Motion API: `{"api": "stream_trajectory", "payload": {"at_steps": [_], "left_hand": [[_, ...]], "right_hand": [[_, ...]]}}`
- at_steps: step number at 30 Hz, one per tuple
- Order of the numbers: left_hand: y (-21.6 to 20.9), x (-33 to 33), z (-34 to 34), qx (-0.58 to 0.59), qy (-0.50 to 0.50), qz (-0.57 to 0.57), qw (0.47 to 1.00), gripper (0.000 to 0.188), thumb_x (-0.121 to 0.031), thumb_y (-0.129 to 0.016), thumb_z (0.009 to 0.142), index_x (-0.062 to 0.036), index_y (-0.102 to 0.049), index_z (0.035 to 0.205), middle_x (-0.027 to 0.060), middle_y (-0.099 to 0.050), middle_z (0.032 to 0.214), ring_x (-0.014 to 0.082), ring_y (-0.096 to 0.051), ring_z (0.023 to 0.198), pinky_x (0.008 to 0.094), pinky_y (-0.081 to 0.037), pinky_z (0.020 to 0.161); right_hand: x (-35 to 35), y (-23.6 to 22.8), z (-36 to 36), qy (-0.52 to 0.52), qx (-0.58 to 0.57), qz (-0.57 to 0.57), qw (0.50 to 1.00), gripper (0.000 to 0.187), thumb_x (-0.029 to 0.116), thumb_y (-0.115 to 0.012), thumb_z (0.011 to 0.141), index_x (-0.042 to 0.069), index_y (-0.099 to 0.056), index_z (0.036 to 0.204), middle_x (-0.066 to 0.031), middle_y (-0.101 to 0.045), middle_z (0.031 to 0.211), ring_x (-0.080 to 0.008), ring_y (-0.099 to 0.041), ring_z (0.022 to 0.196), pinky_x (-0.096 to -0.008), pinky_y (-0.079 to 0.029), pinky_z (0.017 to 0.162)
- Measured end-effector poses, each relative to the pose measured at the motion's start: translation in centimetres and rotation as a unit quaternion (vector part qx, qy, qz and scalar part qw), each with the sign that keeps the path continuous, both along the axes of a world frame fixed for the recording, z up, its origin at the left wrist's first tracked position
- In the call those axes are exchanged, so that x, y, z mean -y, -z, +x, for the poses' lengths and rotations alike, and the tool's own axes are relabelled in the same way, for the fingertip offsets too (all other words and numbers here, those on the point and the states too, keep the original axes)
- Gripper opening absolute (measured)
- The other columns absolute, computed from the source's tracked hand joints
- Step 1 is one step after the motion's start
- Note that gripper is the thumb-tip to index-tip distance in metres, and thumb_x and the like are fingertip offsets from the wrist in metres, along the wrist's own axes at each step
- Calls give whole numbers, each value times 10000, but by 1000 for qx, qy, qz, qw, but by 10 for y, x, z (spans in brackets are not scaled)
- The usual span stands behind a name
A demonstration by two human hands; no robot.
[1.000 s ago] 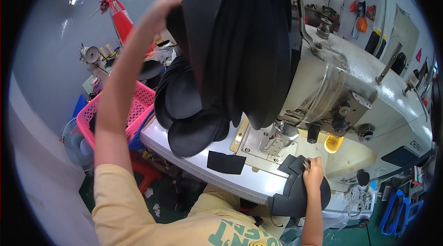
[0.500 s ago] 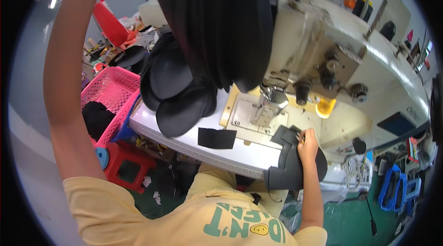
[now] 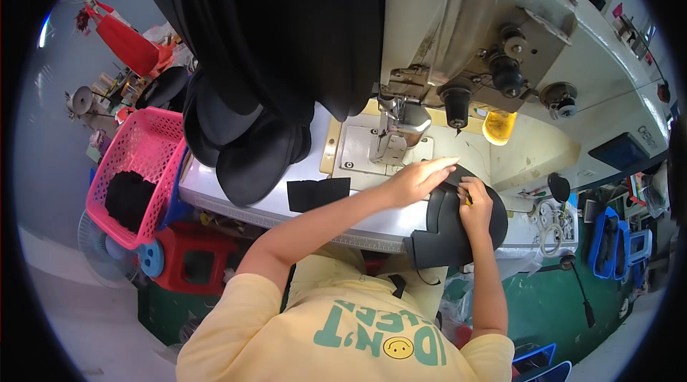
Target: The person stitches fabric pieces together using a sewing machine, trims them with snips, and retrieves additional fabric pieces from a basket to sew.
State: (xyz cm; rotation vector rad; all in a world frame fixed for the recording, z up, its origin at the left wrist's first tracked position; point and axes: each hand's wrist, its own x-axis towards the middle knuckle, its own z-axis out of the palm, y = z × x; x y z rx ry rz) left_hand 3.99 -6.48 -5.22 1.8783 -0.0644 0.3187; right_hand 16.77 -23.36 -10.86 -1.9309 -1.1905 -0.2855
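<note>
Black and curved, the cap piece [image 3: 458,228] lies at the near right edge of the sewing table [image 3: 236,199], its lower part hanging over the edge, just right of the sewing machine's [image 3: 465,31] needle plate. The left hand [image 3: 418,178] rests flat, fingers stretched out, on the piece's far left edge, while the right hand [image 3: 474,203] pinches its upper middle with curled fingers. A small black fabric rectangle [image 3: 318,194] lies to the left, a pink basket [image 3: 139,160] farther left.

basket [image 3: 147,160] left of table [image 3: 372,221]; sewing machine [image 3: 458,38] on table.
</note>
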Motion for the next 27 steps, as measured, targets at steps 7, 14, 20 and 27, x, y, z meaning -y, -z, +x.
{"api": "stream_trajectory", "payload": {"at_steps": [7, 14, 20, 27], "left_hand": [[45, 20, 14, 60, 94, 351, 930, 369, -364, -642, 819, -81, -652, 1055, 186, -495, 1190, 342, -391, 1267, 520, -246, 1094], [37, 23, -24, 97, -3, 354, 930, 455, -318, -710, 733, -51, -619, 1091, 185, -506, 1139, 339, -456, 1163, 461, -340, 1019], [17, -50, -129, -84, -246, 438, 860, 424, -231, -779, 653, -32, -567, 962, 99, -547, 916, 294, -524, 938, 392, -430, 815], [34, -72, -154, -191, -274, 355, 873, 409, -208, -789, 653, -36, -602, 973, 118, -577, 910, 295, -528, 947, 402, -426, 829]], "right_hand": [[45, -97, -34, -14, 166, 89, 982, 141, -39, -591, 799, 33, -615, 918, -116, -637, 833, -280, -613, 724, -354, -486, 660], [23, -169, -56, -13, 187, 89, 978, 138, -97, -608, 772, -28, -606, 891, -148, -621, 793, -300, -597, 699, -361, -482, 650], [-39, -131, -28, -128, 18, -66, 989, 163, 8, -641, 743, 5, -619, 905, -155, -616, 792, -338, -611, 738, -354, -485, 665], [-76, -137, -29, -144, -104, -20, 984, 150, 71, -662, 811, 22, -616, 945, -115, -643, 806, -240, -616, 707, -312, -478, 673]]}}
